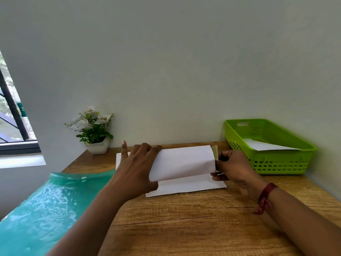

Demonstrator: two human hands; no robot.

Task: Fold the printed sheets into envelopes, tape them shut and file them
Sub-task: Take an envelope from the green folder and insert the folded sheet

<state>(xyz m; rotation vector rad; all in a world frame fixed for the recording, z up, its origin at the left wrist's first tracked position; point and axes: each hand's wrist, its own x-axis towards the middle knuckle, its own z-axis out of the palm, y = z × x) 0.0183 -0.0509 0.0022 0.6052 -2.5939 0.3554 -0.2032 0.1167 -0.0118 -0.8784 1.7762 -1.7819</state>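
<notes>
A white printed sheet (184, 161) lies on the wooden table (184, 218) near the wall, its far part curled over toward me with a greenish printed side showing at the right end. My left hand (136, 169) grips the left end of the curled fold, fingers over the top and thumb under it. My right hand (232, 169) pinches the sheet's right edge. A green plastic basket (282, 163) at the back right holds one white folded sheet (265, 145).
A teal translucent plastic folder (46, 206) lies along the table's left side. A small white pot of artificial flowers (94, 132) stands in the back left corner by the wall. A window is at far left.
</notes>
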